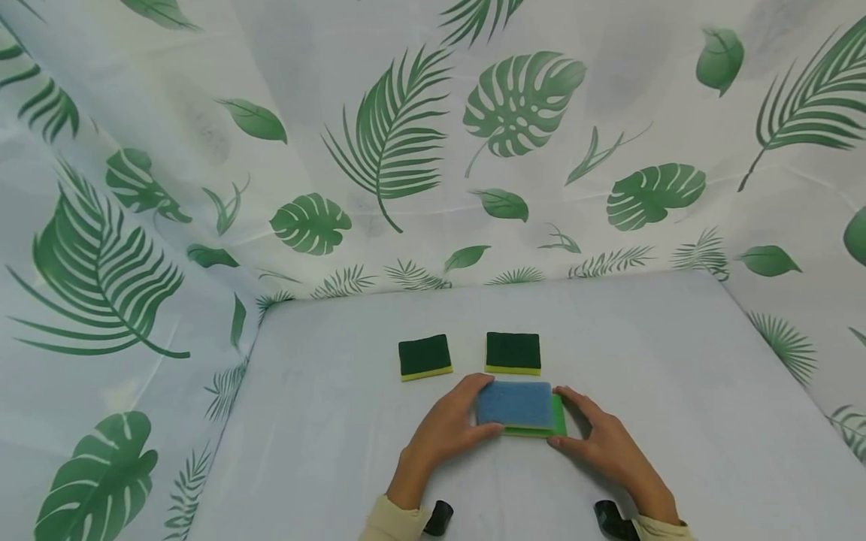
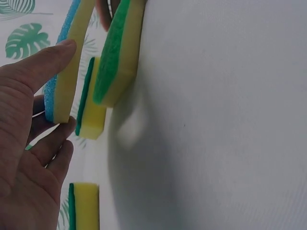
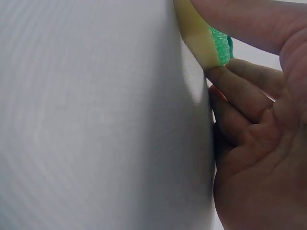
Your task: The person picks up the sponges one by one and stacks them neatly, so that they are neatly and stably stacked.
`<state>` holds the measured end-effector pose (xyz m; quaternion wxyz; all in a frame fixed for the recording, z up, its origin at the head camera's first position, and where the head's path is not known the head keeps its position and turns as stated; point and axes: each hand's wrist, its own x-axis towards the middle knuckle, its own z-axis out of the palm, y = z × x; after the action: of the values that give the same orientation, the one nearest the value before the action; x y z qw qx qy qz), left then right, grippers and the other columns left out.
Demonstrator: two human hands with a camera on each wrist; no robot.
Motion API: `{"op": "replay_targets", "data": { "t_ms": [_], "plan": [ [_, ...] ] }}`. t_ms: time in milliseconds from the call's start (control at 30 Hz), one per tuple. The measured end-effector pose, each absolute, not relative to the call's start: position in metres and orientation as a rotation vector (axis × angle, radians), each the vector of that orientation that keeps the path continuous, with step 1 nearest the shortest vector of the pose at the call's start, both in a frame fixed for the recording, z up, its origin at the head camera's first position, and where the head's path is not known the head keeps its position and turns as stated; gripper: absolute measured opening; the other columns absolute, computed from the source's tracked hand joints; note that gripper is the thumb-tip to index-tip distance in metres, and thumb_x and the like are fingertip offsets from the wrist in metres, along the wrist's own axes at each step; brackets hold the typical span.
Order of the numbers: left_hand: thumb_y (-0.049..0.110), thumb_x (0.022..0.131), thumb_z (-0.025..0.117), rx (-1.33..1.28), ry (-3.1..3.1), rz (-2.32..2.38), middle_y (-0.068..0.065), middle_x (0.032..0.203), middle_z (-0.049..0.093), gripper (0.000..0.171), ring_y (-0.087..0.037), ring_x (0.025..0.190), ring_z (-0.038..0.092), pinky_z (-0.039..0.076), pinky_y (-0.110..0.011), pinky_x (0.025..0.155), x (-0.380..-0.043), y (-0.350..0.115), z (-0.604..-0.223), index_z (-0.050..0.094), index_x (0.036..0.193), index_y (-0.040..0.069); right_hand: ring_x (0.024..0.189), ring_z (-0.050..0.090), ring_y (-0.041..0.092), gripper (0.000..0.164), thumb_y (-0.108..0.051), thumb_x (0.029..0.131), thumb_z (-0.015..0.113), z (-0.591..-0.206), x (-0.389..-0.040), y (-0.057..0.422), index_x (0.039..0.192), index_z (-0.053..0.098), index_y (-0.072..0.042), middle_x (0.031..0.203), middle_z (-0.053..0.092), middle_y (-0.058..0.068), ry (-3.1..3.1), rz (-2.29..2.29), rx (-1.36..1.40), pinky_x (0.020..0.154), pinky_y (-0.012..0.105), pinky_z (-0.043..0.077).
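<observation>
A blue-topped sponge [image 1: 516,404] with a pale yellow underside is pinched between the thumb and fingers of my left hand [image 1: 448,422]. It is held over a bright green sponge [image 1: 558,415], covering most of it in the head view. In the left wrist view a gap shows between the blue sponge [image 2: 69,67] and the green sponge [image 2: 115,52]. My right hand [image 1: 605,437] grips the green sponge at its right end, thumb on the near side and fingers on the far side. The right wrist view shows the yellow layer of this green sponge [image 3: 199,40] beside the thumb.
Two dark green and yellow sponges lie beyond the hands on the white table [image 1: 325,421], one at the left [image 1: 425,356] and one at the right [image 1: 513,352]. A leaf-patterned cloth [image 1: 419,225] hangs at the back and sides of the table.
</observation>
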<state>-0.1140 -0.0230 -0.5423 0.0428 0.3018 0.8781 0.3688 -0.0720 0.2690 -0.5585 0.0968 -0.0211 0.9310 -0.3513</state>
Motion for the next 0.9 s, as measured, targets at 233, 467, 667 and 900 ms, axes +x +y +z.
{"op": "replay_targets", "data": {
  "t_ms": [233,467,667,900],
  "plan": [
    [0.035,0.096,0.084,0.939,2.686,1.115,-0.007,0.158,0.053,0.074,-0.019,0.144,0.052,0.044,-0.034,0.115,-0.113,-0.010,-0.548,0.049,0.157,0.009,0.144,0.039,0.060,0.101,-0.045,0.085,0.091,-0.559,-0.071,0.270,0.160,0.042,0.003,0.159,0.042,0.036,2.737,-1.079,-0.063,0.110,0.074,0.038],
    [0.035,0.096,0.084,0.993,2.717,1.078,-0.008,0.157,0.054,0.074,-0.018,0.144,0.052,0.043,-0.032,0.116,-0.112,-0.001,-0.552,0.050,0.156,0.007,0.144,0.040,0.060,0.101,-0.039,0.085,0.092,-0.561,-0.068,0.271,0.159,0.042,0.006,0.159,0.043,0.035,2.753,-1.130,-0.094,0.110,0.073,0.038],
    [0.033,0.095,0.086,1.006,2.720,1.095,-0.007,0.156,0.055,0.074,-0.018,0.143,0.053,0.042,-0.031,0.116,-0.112,0.001,-0.553,0.051,0.155,0.006,0.143,0.041,0.060,0.099,-0.039,0.085,0.093,-0.560,-0.068,0.271,0.159,0.043,0.005,0.157,0.045,0.035,2.766,-1.139,-0.112,0.109,0.074,0.039],
    [0.034,0.095,0.085,1.001,2.729,1.082,-0.007,0.156,0.054,0.074,-0.017,0.144,0.052,0.042,-0.031,0.117,-0.112,0.001,-0.556,0.051,0.155,0.007,0.144,0.040,0.059,0.098,-0.038,0.085,0.093,-0.560,-0.068,0.270,0.159,0.043,0.004,0.159,0.044,0.033,2.766,-1.145,-0.113,0.109,0.074,0.038]
  ]
}}
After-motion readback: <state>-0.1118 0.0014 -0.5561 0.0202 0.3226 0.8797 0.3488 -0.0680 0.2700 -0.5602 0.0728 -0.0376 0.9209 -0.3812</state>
